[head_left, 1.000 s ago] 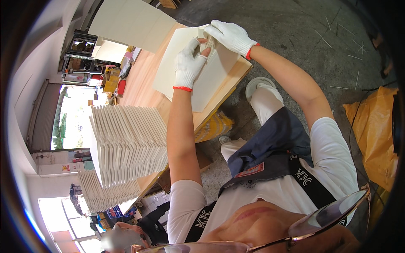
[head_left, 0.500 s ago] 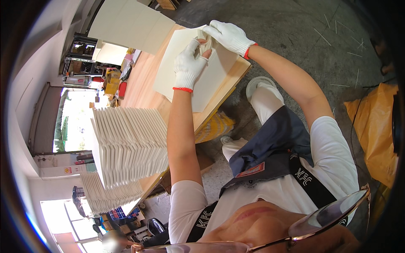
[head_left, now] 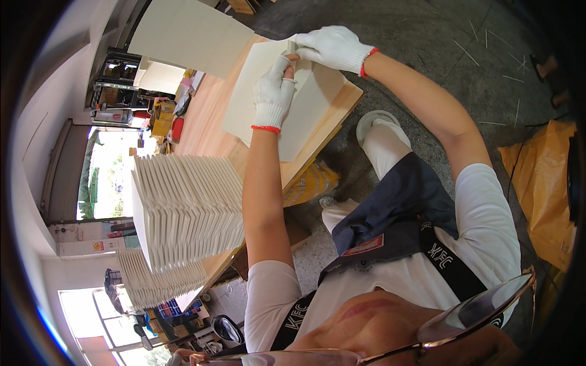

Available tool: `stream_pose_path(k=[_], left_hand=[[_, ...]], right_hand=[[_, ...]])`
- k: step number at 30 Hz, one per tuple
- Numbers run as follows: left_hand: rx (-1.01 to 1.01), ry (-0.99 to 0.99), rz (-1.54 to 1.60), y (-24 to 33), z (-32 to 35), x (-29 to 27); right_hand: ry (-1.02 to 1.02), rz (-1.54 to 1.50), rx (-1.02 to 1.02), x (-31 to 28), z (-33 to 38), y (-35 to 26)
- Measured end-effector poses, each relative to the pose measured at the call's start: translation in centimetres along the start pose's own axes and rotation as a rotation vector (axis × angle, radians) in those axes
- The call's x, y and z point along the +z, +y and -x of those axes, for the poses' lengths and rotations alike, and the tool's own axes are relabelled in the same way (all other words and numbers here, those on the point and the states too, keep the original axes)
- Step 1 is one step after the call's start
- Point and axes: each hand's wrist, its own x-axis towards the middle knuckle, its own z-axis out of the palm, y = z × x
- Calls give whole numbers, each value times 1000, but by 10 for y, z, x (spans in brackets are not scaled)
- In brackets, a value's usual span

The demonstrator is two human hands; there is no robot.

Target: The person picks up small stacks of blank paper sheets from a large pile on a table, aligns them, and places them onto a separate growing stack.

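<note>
A cream sheet, folded with a raised ridge, lies on top of other cream sheets on a wooden table. My left hand, in a white knitted glove with bare thumb and fingertip showing, pinches the ridge near its upper end. My right hand, gloved in white with a red cuff, closes on the far end of the same ridge. Part of the fold is hidden behind the fingers. Nearer me on the left rises a tall stack of folded cream sheets.
The wooden table carries a pile of flat cream panels at its far end. Another folded stack stands nearer the left. Beneath the table edge is a yellow taped bundle. An orange-yellow sack lies at right.
My right hand has shifted slightly right and its fingers now close over the ridge's far end. My left thumb and fingers have drawn together on the fold.
</note>
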Motion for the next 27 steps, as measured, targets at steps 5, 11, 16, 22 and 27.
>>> stream_pose_path(k=[5, 11, 16, 22, 27], left_hand=[[-100, -72, 63, 3, 0, -3], [-55, -50, 71, -2, -2, 3], [-91, -93, 33, 1, -2, -2], [90, 53, 68, 10, 4, -3], [106, 227, 304, 15, 41, 15]], right_hand=[[-86, -447, 400, 13, 4, 3], [-3, -466, 391, 24, 7, 8], [32, -435, 369, 19, 7, 1], [-343, -1302, 709, -9, 7, -15], [-298, -1242, 656, 15, -1, -18]])
